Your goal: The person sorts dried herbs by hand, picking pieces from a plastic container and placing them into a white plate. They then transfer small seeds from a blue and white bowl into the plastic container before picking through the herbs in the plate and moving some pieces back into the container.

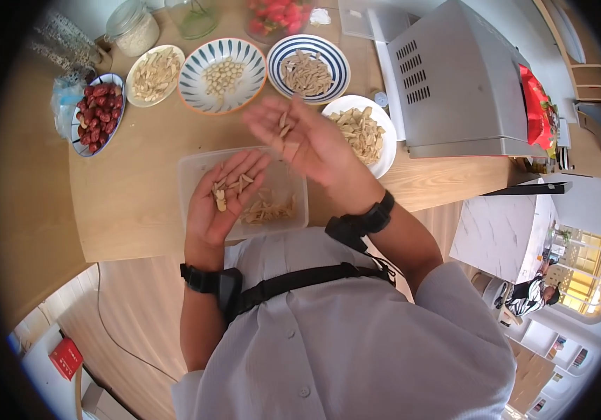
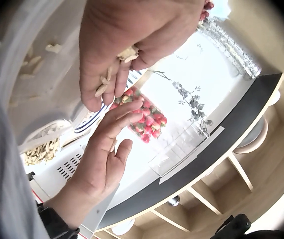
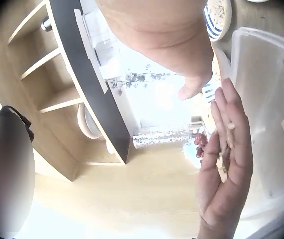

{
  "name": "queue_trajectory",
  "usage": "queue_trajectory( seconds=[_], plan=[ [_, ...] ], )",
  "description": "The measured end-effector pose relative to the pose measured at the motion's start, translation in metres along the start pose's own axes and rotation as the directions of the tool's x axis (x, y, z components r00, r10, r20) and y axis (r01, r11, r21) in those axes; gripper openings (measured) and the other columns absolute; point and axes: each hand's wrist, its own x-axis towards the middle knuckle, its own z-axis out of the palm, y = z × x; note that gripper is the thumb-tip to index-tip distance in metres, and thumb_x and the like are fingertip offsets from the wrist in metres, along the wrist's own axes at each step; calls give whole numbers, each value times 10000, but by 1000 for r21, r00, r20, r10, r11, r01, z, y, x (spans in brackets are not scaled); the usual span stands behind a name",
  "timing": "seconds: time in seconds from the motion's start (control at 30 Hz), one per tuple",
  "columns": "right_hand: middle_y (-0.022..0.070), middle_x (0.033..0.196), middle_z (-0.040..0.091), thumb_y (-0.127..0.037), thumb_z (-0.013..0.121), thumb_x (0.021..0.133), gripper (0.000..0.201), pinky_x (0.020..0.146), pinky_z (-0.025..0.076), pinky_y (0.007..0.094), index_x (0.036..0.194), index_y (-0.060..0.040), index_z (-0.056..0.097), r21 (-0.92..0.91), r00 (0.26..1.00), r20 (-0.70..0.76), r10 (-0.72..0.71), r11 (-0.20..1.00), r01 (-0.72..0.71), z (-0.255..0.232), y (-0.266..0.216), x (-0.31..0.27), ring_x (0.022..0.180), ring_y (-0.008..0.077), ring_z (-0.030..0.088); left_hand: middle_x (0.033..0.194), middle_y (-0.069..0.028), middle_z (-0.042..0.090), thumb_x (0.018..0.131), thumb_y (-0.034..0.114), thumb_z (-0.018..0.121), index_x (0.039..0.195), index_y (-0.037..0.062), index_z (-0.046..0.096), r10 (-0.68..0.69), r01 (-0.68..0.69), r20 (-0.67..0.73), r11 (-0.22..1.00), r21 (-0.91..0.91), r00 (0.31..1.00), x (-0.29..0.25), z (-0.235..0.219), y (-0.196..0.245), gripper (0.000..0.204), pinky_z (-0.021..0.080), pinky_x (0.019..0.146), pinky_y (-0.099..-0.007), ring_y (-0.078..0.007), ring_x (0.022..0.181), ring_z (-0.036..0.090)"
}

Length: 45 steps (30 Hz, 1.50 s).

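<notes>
My left hand is palm up over a clear plastic box, its fingers straight. Several small pale dried pieces lie across its palm and fingers. Higher and to the right, my right hand is also turned palm up, with a few slender brownish dried pieces on its fingers. It is close to a blue-ringed plate of similar short sticks. More dried pieces are at the bottom of the box. In the left wrist view, pale pieces show along the left fingers.
Behind the box stand a plate of red dates, a plate of pale slices and a leaf-patterned plate of round seeds. A white plate of yellowish slices is beside a grey appliance. Strawberries and glass jars are farther back.
</notes>
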Motion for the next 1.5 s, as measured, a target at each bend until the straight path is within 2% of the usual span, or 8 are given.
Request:
queue_trajectory(
  seconds=[0.4, 0.67, 0.8, 0.87, 0.97, 1.27, 1.37, 1.5],
  plan=[
    [218, 1205, 679, -236, 392, 1146, 390, 1025, 588, 416, 1271, 92, 561, -283, 932, -93, -350, 907, 312, -57, -108, 95, 1140, 320, 694, 1532, -270, 508, 1101, 314, 425, 1426, -99, 529, -42, 39, 41, 998, 54, 998, -5, 9, 0, 536, 406, 1214, -488, -422, 1489, 417],
    [72, 1200, 731, -285, 513, 1123, 352, 974, 536, 318, 1150, 6, 708, -884, 820, 81, -567, 339, 322, -93, -97, 110, 1087, 162, 669, 1522, -266, 523, 1102, 315, 432, 1412, -90, 556, -83, 80, 50, 994, 68, 995, -2, 12, -4, 524, 419, 1203, -490, -430, 1483, 422],
    [51, 1189, 733, -214, 631, 1055, 227, 974, 524, 345, 1164, -34, 717, -828, 812, 383, -440, 227, 513, -45, -57, 50, 1088, 187, 671, 1527, -250, 523, 1102, 312, 429, 1420, -81, 550, -85, 81, 62, 994, 72, 994, 0, 12, -5, 520, 426, 1196, -490, -423, 1470, 441],
    [76, 1163, 725, -160, 718, 949, 242, 949, 535, 381, 1166, -53, 716, -796, 791, 605, -91, -75, 600, -26, -32, 14, 1045, 258, 675, 1506, -219, 555, 1099, 296, 441, 1427, -57, 548, -94, 83, 107, 992, 100, 990, 1, 14, -4, 493, 447, 1179, -485, -391, 1445, 484],
    [110, 1139, 705, -133, 758, 864, 294, 917, 541, 419, 1145, -57, 716, -639, 654, 754, -55, -288, 713, -5, 8, -3, 1015, 331, 656, 1407, -143, 635, 1094, 266, 465, 1400, -3, 563, -74, 73, 10, 996, 44, 997, -2, 4, -6, 419, 494, 1131, -477, -304, 1346, 586],
    [100, 1047, 708, -136, 740, 872, 234, 857, 552, 435, 1094, -61, 737, -740, 767, 641, -24, -284, 609, -4, 26, 1, 997, 323, 659, 1236, -116, 691, 1079, 242, 458, 1225, -6, 620, -58, 61, 67, 997, -41, 996, 0, -8, -7, 330, 511, 1102, -503, -260, 1208, 660],
    [70, 1049, 716, -112, 744, 849, 199, 835, 561, 402, 1043, -66, 745, -667, 640, 743, -195, -293, 685, -8, 23, -2, 985, 288, 669, 1239, -134, 687, 1089, 279, 428, 1239, -20, 627, -24, 59, 192, 982, -181, 981, -2, -5, -8, 389, 501, 1110, -507, -289, 1214, 650],
    [13, 1112, 718, -90, 746, 816, 181, 835, 568, 357, 997, -93, 752, -578, 583, 803, -122, -399, 712, -2, 15, -17, 993, 230, 677, 1296, -161, 664, 1105, 335, 386, 1343, -55, 588, -14, 28, 95, 987, -156, 995, -8, 11, -4, 500, 497, 1101, -493, -304, 1238, 626]
  ],
)
